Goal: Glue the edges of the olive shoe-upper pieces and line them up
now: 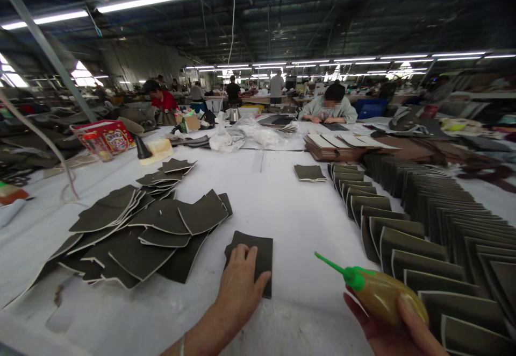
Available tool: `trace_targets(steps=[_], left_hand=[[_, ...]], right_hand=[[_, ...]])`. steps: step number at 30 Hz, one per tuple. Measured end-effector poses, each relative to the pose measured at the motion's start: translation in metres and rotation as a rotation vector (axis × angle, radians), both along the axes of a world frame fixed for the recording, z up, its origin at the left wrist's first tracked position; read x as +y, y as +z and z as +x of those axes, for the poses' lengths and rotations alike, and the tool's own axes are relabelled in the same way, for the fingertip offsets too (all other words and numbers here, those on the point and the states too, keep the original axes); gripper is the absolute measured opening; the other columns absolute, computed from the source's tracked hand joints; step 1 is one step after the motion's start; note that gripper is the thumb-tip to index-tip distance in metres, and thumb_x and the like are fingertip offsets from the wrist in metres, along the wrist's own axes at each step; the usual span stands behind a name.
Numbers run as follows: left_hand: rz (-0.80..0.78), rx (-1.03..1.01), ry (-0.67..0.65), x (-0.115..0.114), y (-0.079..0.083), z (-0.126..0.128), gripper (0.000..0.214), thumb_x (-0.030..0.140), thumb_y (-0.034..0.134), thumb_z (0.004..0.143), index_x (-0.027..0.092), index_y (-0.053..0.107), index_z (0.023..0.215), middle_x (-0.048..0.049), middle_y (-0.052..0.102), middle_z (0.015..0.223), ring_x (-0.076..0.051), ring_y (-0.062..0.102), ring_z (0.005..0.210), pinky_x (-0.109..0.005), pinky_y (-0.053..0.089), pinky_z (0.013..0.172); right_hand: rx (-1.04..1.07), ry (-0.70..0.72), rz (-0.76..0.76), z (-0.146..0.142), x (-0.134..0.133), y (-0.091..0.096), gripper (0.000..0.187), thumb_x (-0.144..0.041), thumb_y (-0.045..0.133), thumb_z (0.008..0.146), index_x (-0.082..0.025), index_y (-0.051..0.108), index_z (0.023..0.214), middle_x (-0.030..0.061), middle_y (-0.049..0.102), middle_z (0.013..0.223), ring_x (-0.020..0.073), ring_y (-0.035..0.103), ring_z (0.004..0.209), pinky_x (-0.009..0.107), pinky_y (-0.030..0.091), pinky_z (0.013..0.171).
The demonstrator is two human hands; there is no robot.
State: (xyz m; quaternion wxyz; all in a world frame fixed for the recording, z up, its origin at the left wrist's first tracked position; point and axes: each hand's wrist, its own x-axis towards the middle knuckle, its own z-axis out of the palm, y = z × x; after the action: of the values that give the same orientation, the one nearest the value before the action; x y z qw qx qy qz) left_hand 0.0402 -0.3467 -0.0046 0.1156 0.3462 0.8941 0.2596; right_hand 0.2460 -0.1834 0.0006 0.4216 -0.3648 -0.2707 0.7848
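My left hand lies flat, fingers stretched out, on a small stack of dark cut pieces on the white table. My right hand is wrapped round a yellowish squeeze bottle with a green nozzle that points up and to the left, held above the table to the right of the stack. A heap of similar dark cut pieces lies spread to the left of my left hand.
Long overlapping rows of dark pieces fill the right side. A small stack lies mid-table, brown stacks farther back. A red box and plastic bags stand behind. A seated person works at the far end.
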Motion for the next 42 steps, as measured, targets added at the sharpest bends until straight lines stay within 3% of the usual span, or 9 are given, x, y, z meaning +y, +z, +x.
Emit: trace_targets(steps=[4, 8, 16, 23, 27, 32, 37, 42], left_hand=[[-0.144, -0.019, -0.041, 0.026, 0.003, 0.004, 0.043, 0.025, 0.058, 0.076, 0.015, 0.055, 0.117, -0.0150, 0.051, 0.118, -0.030, 0.046, 0.111, -0.036, 0.040, 0.092], [-0.222, 0.009, -0.056, 0.034, 0.006, 0.001, 0.037, 0.020, 0.059, 0.070, 0.013, 0.056, 0.106, -0.0183, 0.050, 0.115, -0.033, 0.048, 0.108, -0.042, 0.044, 0.087], [-0.120, -0.072, -0.046, 0.054, 0.000, -0.001, 0.044, 0.000, 0.066, 0.052, 0.010, 0.057, 0.094, -0.0247, 0.052, 0.111, -0.041, 0.057, 0.101, -0.052, 0.041, 0.090], [-0.122, -0.033, -0.184, 0.040, 0.007, -0.022, 0.021, 0.008, 0.057, 0.066, 0.013, 0.064, 0.085, -0.0206, 0.062, 0.092, -0.040, 0.060, 0.094, -0.057, 0.040, 0.089], [-0.096, -0.031, -0.254, 0.032, 0.005, -0.036, 0.034, 0.010, 0.055, 0.069, 0.018, 0.067, 0.099, -0.0165, 0.066, 0.088, -0.037, 0.062, 0.092, -0.054, 0.040, 0.091], [-0.135, 0.022, -0.374, 0.030, 0.006, -0.044, 0.052, 0.011, 0.050, 0.072, 0.026, 0.063, 0.120, -0.0124, 0.070, 0.089, -0.034, 0.065, 0.088, -0.048, 0.043, 0.088], [-0.177, 0.050, -0.406, 0.029, 0.011, -0.045, 0.049, 0.018, 0.046, 0.078, 0.025, 0.062, 0.123, -0.0140, 0.071, 0.091, -0.035, 0.065, 0.084, -0.046, 0.047, 0.080], [-0.259, 0.073, -0.401, 0.027, 0.019, -0.042, 0.057, 0.016, 0.045, 0.074, 0.028, 0.058, 0.128, -0.0117, 0.070, 0.098, -0.031, 0.065, 0.087, -0.042, 0.049, 0.078]], right_hand=[[-0.029, -0.021, -0.007, -0.006, -0.003, 0.010, 0.030, -0.038, 0.070, 0.072, -0.022, 0.072, 0.097, 0.0092, 0.072, 0.105, 0.0319, 0.066, 0.096, 0.048, 0.059, 0.077], [-0.034, -0.021, 0.007, -0.004, -0.003, 0.009, 0.033, -0.038, 0.073, 0.070, -0.022, 0.072, 0.098, 0.0092, 0.072, 0.103, 0.0301, 0.067, 0.093, 0.046, 0.059, 0.077], [-0.074, 0.064, 0.180, -0.010, -0.011, 0.010, 0.040, -0.038, 0.077, 0.068, -0.023, 0.068, 0.104, 0.0089, 0.069, 0.105, 0.0306, 0.065, 0.094, 0.046, 0.058, 0.080], [-0.223, 0.069, 0.407, -0.013, 0.002, 0.006, 0.060, -0.042, 0.080, 0.064, -0.025, 0.058, 0.117, 0.0053, 0.067, 0.105, 0.0275, 0.064, 0.093, 0.033, 0.057, 0.076], [-0.407, 0.105, 0.668, -0.026, 0.003, 0.011, 0.058, -0.044, 0.080, 0.064, -0.025, 0.057, 0.115, 0.0023, 0.062, 0.102, 0.0228, 0.060, 0.089, 0.026, 0.053, 0.072], [-0.602, 0.236, 0.964, -0.049, 0.000, 0.010, 0.053, -0.048, 0.075, 0.070, -0.025, 0.054, 0.113, 0.0029, 0.057, 0.109, 0.0245, 0.056, 0.096, 0.032, 0.044, 0.085], [-0.702, 0.363, 1.132, -0.063, 0.010, 0.000, 0.053, -0.050, 0.071, 0.075, -0.025, 0.050, 0.117, 0.0051, 0.056, 0.112, 0.0260, 0.057, 0.096, 0.037, 0.045, 0.086], [-0.760, 0.350, 1.270, -0.070, 0.016, -0.006, 0.052, -0.051, 0.068, 0.077, -0.026, 0.050, 0.118, 0.0051, 0.058, 0.111, 0.0263, 0.058, 0.094, 0.040, 0.045, 0.086]])
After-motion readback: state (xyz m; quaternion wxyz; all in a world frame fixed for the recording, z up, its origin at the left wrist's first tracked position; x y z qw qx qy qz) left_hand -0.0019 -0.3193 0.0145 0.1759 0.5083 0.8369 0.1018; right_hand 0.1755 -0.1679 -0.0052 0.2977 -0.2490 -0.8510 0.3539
